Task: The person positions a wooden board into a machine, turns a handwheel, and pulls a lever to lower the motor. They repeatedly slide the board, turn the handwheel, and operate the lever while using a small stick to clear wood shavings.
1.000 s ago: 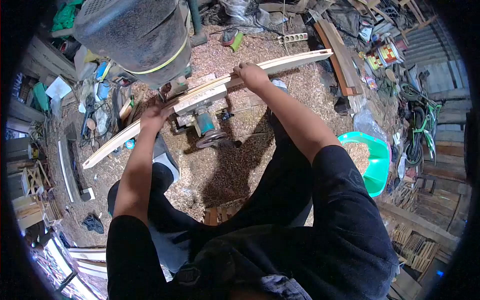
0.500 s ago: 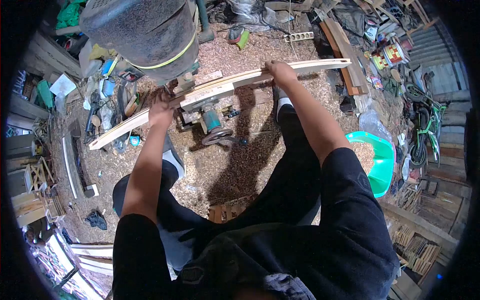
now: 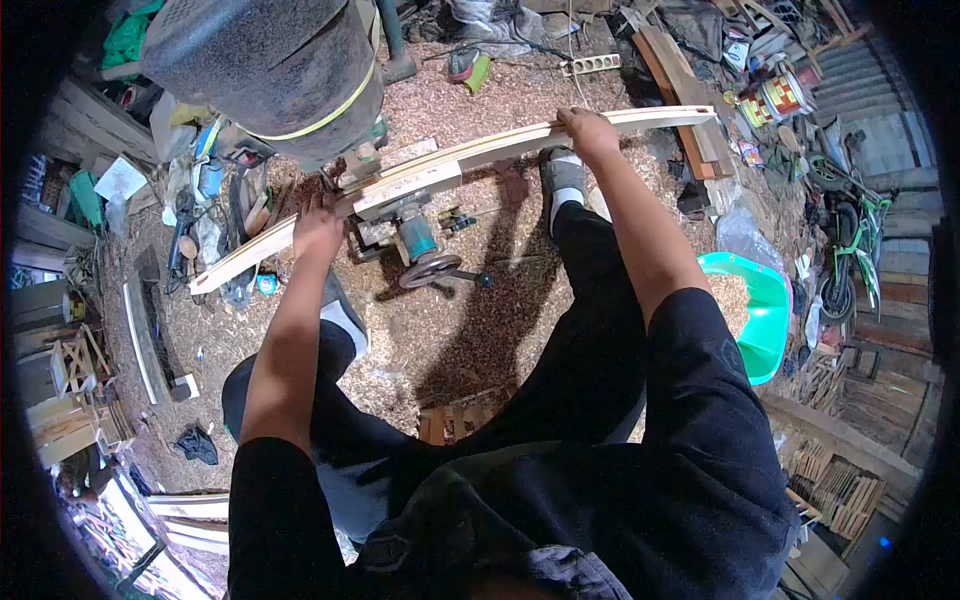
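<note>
A long, pale wooden plank (image 3: pixel 510 148) lies slantwise across the table of a floor-standing machine with a dark, dusty housing (image 3: pixel 265 75). My left hand (image 3: pixel 318 232) grips the plank left of the machine's table, its fingers curled over the far edge close to the tool head (image 3: pixel 358 165). Farther right, my right hand (image 3: pixel 590 135) is closed over the plank's top edge. Below the plank sits a teal part of the machine (image 3: pixel 418 236) with a handwheel (image 3: pixel 432 270). The underside of my grip is hidden on both hands.
Wood shavings cover the ground (image 3: pixel 450 350). A green tub (image 3: pixel 765 320) of shavings stands at right. Beyond the plank lie a power strip (image 3: pixel 592 65), a red-and-green tool (image 3: pixel 470 72) and brown boards (image 3: pixel 685 110). My feet are on either side of the handwheel.
The plank has slid a little to the right along the machine. My right hand has moved right and slightly away from me with it; my left hand stays near the tool head.
</note>
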